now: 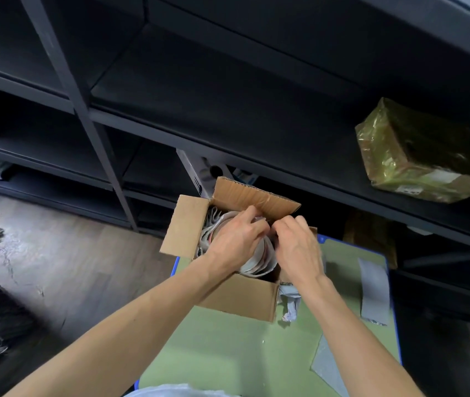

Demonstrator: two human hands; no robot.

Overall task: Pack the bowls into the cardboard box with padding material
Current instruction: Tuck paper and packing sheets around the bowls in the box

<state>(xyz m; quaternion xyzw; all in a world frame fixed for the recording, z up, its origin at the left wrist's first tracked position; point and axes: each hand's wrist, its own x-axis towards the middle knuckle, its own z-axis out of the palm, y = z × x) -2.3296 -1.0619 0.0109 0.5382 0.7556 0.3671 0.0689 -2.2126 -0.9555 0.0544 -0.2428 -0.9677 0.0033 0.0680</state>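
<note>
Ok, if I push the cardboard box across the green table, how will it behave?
Probably heavy for its size: bowls fill the cardboard box. It sits flat on the smooth green table, so it should slide rather than tip. The open flaps would likely bend if pushed; contents look fragile.

Left hand [233, 239] and right hand [296, 247] nearly touch, fingers [252, 216] curled.

Obs: person's body | left hand [233, 239], right hand [299, 247]: both bare | left forearm [142, 316], right forearm [351, 325]: bare from the wrist to the near frame edge | garment [182, 392]: pale bluish-white cloth, rounded strip at the near edge between the forearms, type unclear
</note>
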